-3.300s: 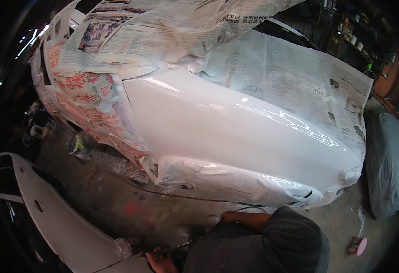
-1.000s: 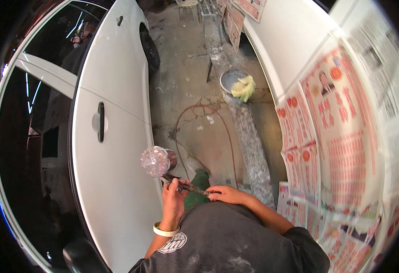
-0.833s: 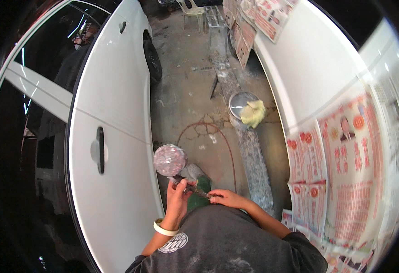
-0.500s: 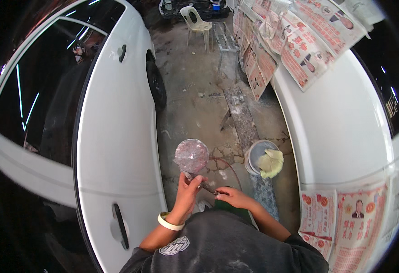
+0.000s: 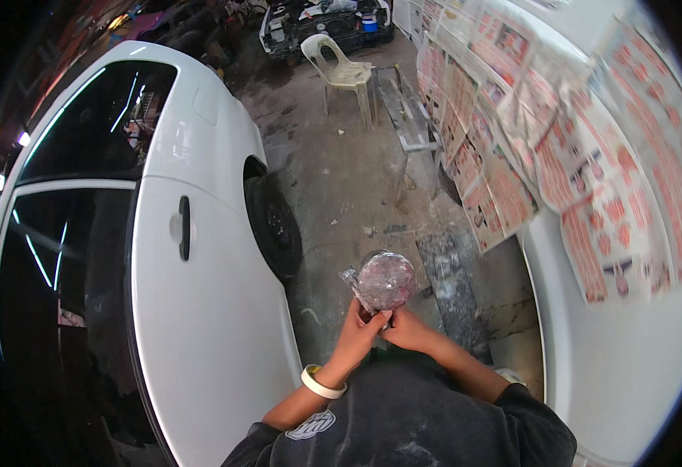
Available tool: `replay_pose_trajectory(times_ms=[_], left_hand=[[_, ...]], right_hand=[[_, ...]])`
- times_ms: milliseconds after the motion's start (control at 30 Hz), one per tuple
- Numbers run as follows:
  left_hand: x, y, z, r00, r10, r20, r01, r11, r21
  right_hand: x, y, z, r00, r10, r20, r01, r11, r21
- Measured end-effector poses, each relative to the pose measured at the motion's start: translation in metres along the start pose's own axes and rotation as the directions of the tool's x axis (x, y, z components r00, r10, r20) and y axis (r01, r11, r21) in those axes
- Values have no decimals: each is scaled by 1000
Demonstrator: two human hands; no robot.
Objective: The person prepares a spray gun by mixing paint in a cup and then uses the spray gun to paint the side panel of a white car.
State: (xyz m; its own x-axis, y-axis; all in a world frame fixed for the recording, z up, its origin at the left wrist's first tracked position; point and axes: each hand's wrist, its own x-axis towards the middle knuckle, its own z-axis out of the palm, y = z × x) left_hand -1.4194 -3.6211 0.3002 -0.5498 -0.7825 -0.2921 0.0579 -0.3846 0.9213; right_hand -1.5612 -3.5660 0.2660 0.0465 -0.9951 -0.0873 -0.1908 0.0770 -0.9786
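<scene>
Both of my hands are together in front of my body, around what looks like a paint spray gun with a round cup (image 5: 387, 280), seen from above and smeared grey and pink. A film-like wrapped part sticks out at the cup's left. My left hand (image 5: 361, 328) is closed on the gun just below the cup, with the thumb toward the right hand. My right hand (image 5: 408, 330) is curled against the gun's lower end; its fingertips are partly hidden. A pale bracelet (image 5: 324, 382) is on my left wrist.
A white car (image 5: 208, 311) with a dark wheel (image 5: 273, 227) stands close on my left. Newspaper sheets (image 5: 504, 101) cover a white vehicle body (image 5: 629, 358) on my right. Ahead are a plastic chair (image 5: 341, 71), a metal stand (image 5: 407, 109) and an opened car front (image 5: 325, 27).
The view has shifted forward along the cars. The spray gun has moved right in the picture, and my hands have drawn closer together. The bucket with the yellow cloth is out of sight.
</scene>
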Motion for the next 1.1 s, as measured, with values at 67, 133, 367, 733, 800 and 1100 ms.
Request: replay_pose_trajectory(times_ms=[67, 133, 367, 733, 800, 1100], left_hand=[[59, 20, -6, 999, 33, 29, -35, 996, 77], [120, 23, -28, 998, -35, 58, 19, 966, 256], [334, 120, -145, 979, -91, 182, -28, 825, 564], [664, 313, -253, 984, -76, 164, -48, 763, 645], [718, 330, -255, 965, -131, 226, -37, 789, 614], [989, 380, -266, 933, -272, 236, 37, 725, 688]], right_hand=[[62, 17, -22, 994, 103, 40, -100, 993, -61], [122, 26, -46, 997, -65, 32, 67, 994, -88], [345, 63, -111, 926, 347, -148, -276, 891, 360], [629, 94, -264, 665, 544, -511, -437, 839, 324], [670, 106, -284, 641, 526, -560, -413, 850, 325], [866, 162, -409, 582, 451, -677, -385, 886, 259]])
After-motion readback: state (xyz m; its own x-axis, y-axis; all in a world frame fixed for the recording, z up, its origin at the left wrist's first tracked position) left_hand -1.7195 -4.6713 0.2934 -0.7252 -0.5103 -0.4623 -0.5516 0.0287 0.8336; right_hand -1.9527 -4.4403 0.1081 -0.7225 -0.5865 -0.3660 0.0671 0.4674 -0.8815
